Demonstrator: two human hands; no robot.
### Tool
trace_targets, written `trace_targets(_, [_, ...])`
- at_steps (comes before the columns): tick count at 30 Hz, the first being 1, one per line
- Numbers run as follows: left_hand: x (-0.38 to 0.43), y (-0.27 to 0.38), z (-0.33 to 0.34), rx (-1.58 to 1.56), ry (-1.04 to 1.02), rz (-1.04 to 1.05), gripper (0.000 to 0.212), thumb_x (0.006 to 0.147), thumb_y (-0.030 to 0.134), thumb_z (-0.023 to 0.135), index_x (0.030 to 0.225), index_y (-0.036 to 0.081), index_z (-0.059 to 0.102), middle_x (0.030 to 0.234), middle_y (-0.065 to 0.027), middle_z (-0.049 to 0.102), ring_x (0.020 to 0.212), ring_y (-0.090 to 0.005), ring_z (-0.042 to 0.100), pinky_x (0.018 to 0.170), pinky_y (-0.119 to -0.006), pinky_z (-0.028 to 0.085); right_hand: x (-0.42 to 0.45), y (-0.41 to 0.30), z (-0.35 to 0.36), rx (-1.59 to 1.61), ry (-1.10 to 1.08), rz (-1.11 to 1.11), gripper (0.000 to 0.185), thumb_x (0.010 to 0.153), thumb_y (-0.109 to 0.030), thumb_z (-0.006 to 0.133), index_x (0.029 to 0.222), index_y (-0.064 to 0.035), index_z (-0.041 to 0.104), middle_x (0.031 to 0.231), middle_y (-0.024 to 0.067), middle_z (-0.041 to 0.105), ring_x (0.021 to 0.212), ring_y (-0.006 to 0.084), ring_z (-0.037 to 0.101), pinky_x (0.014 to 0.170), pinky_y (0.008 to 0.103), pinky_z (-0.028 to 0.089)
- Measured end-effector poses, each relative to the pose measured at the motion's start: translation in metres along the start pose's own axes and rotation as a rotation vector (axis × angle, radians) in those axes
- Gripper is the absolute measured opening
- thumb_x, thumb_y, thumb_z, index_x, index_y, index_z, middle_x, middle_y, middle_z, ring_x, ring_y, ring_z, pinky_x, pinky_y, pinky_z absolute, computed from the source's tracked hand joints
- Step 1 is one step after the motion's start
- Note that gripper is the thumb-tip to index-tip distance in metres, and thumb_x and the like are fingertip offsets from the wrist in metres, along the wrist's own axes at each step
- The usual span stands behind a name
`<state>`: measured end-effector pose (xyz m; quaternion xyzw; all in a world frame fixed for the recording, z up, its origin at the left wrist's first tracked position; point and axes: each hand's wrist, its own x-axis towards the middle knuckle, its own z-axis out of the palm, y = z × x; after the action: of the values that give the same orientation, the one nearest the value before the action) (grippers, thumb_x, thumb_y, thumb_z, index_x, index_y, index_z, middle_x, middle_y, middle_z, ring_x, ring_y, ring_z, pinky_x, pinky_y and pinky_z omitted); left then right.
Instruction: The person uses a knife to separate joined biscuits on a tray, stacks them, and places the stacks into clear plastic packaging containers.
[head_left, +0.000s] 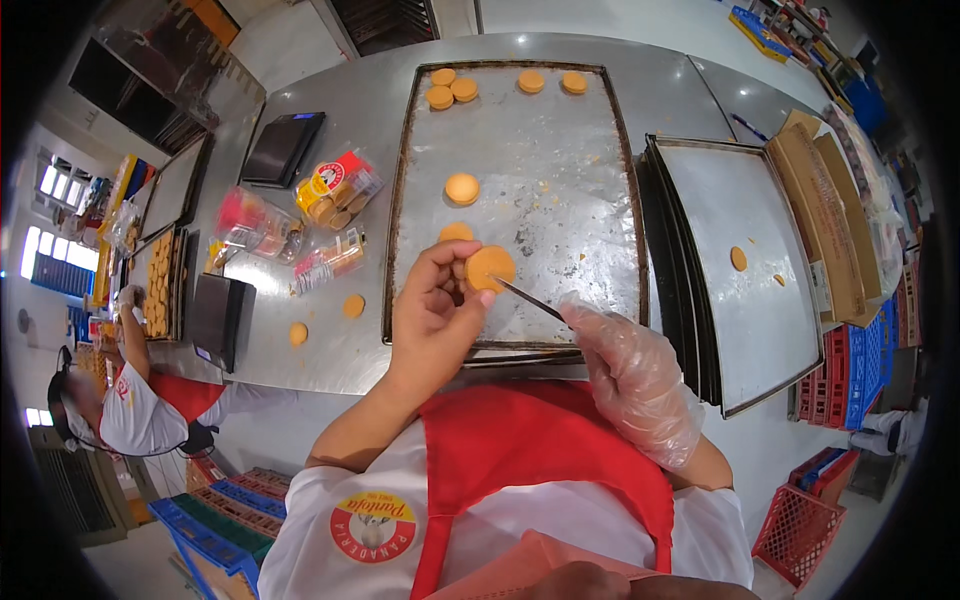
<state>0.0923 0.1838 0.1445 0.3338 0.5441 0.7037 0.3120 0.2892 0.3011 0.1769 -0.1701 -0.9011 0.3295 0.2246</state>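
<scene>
Between the fingers and thumb of my bare left hand is a round golden cookie, its flat face turned up. My right hand, in a clear plastic glove, grips a thin knife whose tip touches the cookie's face near its middle. Both hands are over the near part of a metal baking tray. Just beyond my left fingers lies another cookie, partly hidden, with a paler-topped cookie farther up. Several more cookies sit along the tray's far edge, and crumbs dot its surface.
Left of the tray are filled cookie packs, two black scales and loose cookies. Stacked trays and a cardboard box stand at right. A co-worker works at far left beside a tray of cookies.
</scene>
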Motion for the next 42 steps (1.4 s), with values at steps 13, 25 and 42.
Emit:
trace_targets(13, [0.001, -0.002, 0.0, -0.04, -0.045, -0.032, 0.049, 0.087, -0.011, 0.06, 0.133, 0.001, 0.048, 0.108, -0.004, 0.056, 0.092, -0.0076, 0.052, 0.084, -0.022, 0.043, 0.006, 0.004, 0.001, -0.106, 0.06, -0.009, 0.054, 0.078, 0.016, 0.057, 0.126, -0.0085, 0.064, 0.075, 0.0137, 0.058, 0.065, 0.0331, 0.061, 0.06, 0.0388, 0.05])
trace_targets(25, [0.001, -0.006, -0.003, -0.002, -0.059, -0.019, 0.047, 0.088, -0.011, 0.06, 0.132, 0.001, 0.048, 0.107, -0.0036, 0.055, 0.093, -0.0076, 0.051, 0.084, -0.022, 0.041, 0.012, 0.007, 0.004, -0.218, 0.115, -0.004, 0.059, 0.077, 0.01, 0.061, 0.131, -0.0129, 0.062, 0.075, 0.0111, 0.056, 0.063, 0.0319, 0.06, 0.055, 0.042, 0.048])
trace_targets(42, [0.001, -0.006, -0.002, 0.008, -0.052, -0.001, 0.047, 0.088, -0.01, 0.06, 0.132, 0.001, 0.048, 0.105, -0.002, 0.054, 0.091, -0.0069, 0.05, 0.082, -0.022, 0.041, 0.011, 0.007, 0.002, -0.227, 0.116, -0.058, 0.053, 0.077, 0.006, 0.063, 0.127, -0.0112, 0.064, 0.075, 0.0096, 0.057, 0.058, 0.0308, 0.058, 0.051, 0.0425, 0.047])
